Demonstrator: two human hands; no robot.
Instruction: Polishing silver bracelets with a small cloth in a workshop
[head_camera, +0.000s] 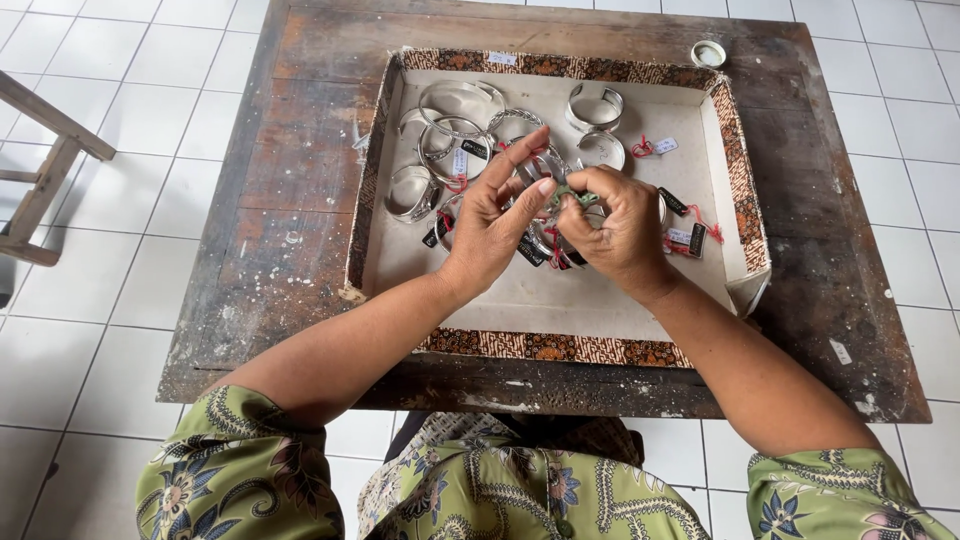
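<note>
Head camera looks down at a worn wooden table (300, 150) with a shallow tray (560, 348) on it. Silver bangles (455, 140) lie in the tray, so they cannot roll off, and many have little tags on red strings (655, 148). Both hands meet over the middle of the tray. Left hand (490, 225) and right hand (615, 225) pinch a small green thing (572, 196) between their fingertips, close together so it stays put. What the green thing is, I cannot tell. A small round lid (709, 53) sits at the far edge of the table.
</note>
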